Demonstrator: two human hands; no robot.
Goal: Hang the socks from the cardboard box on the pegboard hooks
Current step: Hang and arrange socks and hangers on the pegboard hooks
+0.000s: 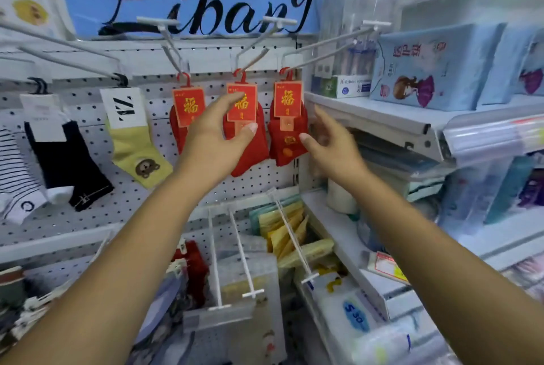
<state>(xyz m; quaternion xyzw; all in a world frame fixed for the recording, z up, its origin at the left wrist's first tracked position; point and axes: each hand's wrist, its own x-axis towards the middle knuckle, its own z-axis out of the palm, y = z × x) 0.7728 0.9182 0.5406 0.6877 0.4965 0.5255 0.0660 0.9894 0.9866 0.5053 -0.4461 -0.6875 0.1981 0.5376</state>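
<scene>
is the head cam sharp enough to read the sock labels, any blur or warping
Head view: the gold character on the middle red sock pack reads clearly; the left hand in front of it is fairly sharp, the right hand slightly smeared. Wide-angle warping bends the hook rods and shelf edge. Lighting is even and soft, with only mild sheen on the bottom-right plastic packs.

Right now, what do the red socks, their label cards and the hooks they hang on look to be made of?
The red socks look like soft knit fabric: matte, folded, hanging limp. The label cards seem to be stiff card or paper, flat with sharp corners and gold print. The small red hangers look like moulded plastic. The pegboard hooks appear to be white-coated metal wire; the coating type is unclear.
</scene>
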